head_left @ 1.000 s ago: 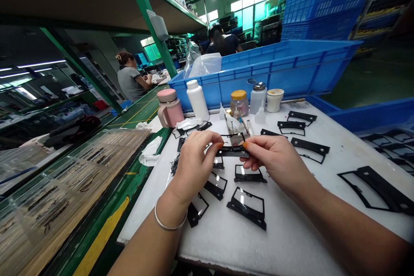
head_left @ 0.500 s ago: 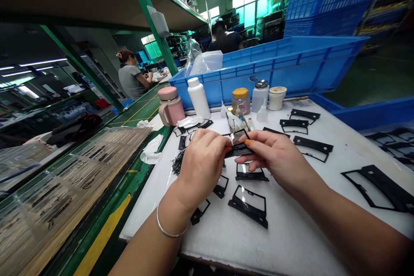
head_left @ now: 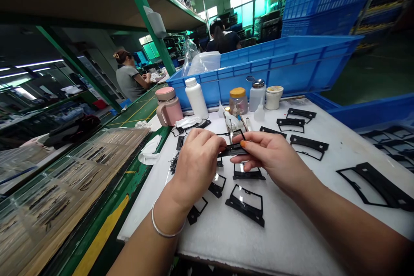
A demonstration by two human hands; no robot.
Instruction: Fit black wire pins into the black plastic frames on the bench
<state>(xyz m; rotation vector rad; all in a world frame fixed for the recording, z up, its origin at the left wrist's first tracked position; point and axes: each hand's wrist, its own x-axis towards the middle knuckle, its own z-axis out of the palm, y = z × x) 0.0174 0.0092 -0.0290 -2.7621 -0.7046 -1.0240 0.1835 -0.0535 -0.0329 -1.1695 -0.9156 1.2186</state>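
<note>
Black plastic frame (head_left: 233,150) pinched in the air above white foam mat (head_left: 274,233), held at both ends. Left hand (head_left: 196,159) curled closed on its left end, right hand (head_left: 271,159) pinching its right end between thumb and finger. More frames (head_left: 245,205) lie flat just below.

The left hand (head_left: 197,159) hides one end of the black frame (head_left: 234,150), and the small items (head_left: 232,121) behind it are too small to tell.
</note>
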